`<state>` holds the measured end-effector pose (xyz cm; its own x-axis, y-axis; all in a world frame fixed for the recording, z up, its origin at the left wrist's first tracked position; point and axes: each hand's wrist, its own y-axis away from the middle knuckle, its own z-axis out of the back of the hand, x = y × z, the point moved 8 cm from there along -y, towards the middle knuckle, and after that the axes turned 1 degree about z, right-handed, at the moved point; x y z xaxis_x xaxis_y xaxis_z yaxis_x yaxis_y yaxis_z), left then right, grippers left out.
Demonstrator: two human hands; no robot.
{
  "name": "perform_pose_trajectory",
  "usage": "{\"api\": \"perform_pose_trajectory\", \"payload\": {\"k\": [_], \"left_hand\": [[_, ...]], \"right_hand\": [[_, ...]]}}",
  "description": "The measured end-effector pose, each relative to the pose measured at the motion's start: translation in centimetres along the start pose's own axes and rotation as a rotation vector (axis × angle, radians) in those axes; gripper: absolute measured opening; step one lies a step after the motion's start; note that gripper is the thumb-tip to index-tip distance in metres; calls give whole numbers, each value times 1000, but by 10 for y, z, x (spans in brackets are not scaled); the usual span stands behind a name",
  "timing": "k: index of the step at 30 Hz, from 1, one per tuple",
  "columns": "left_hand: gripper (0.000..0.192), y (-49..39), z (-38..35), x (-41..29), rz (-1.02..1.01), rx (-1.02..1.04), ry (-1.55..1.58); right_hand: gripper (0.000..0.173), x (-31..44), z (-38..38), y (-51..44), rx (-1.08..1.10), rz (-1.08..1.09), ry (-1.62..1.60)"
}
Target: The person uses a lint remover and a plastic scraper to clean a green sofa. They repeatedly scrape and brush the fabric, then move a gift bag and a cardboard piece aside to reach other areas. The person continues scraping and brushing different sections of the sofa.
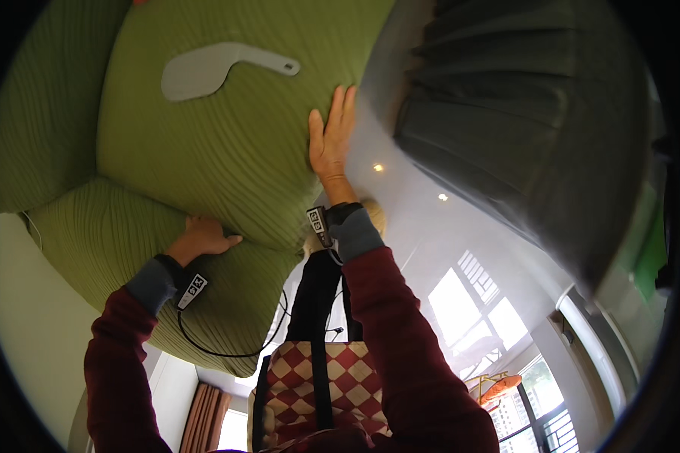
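Observation:
A sofa with a ribbed green fabric cover (204, 153) fills the upper left and middle of the view. My left hand (205, 235) rests at the crease between the seat and the armrest, with its thumb pointing right and some fingertips hidden in the fold. My right hand (334, 133) lies flat along the seat's right edge, its fingers extended. A flat light-grey plastic paddle with a curved handle (201, 71) lies on the seat, above my hands in the picture and touching neither.
A dark grey pleated fabric item (498, 113) stands at the upper right, across glossy floor (408, 226). A black cable (221, 355) loops from my left wrist device across the armrest. A brown curtain (204, 416) hangs at the lower left.

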<state>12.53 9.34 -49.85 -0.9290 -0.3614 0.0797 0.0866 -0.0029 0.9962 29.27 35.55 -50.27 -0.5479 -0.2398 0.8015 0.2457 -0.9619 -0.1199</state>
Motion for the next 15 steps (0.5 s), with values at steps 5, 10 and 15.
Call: {"api": "perform_pose_trajectory", "payload": {"k": [5,10,15], "left_hand": [[86,0,5,9,42,-32,52],[84,-6,2,11,23,-55,76],[76,5,-3,6,-7,-74,30]], "right_hand": [[63,-82,-11,122,1013,-634,47],[39,-6,41,102,449,-219,195],[32,111,3,75,451,126,77]]}}
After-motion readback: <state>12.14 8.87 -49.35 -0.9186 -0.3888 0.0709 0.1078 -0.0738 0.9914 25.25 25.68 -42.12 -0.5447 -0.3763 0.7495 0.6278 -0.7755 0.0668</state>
